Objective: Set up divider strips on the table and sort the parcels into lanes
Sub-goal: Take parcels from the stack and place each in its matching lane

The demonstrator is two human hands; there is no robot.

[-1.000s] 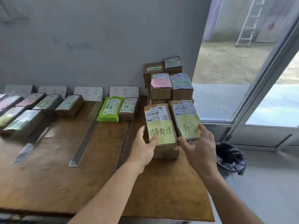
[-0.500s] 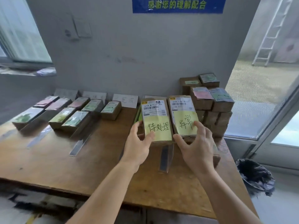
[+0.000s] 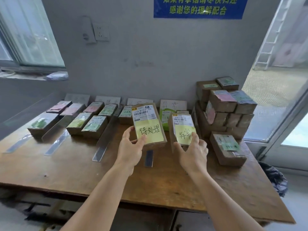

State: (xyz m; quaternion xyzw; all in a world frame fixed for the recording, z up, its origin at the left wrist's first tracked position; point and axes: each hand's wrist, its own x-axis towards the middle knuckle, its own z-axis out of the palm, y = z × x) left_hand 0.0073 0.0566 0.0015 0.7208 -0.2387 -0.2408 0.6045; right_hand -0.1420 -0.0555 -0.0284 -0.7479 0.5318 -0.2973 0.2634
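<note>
The yellow note (image 3: 150,132) on the parcel (image 3: 148,124) in the left hand (image 3: 129,150) reads 待处理. The right hand's (image 3: 193,151) parcel (image 3: 180,129) reads 异常, as does the card (image 3: 173,105) at the desk's far edge. The blue wall sign (image 3: 199,7) reads 感谢您的理解配合.

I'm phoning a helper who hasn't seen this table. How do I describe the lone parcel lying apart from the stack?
Find the parcel stack at the table's right end. Just in front of it, near the table's right edge, one brown parcel lies flat, alone, with a green note on top; no hand touches it.
</note>
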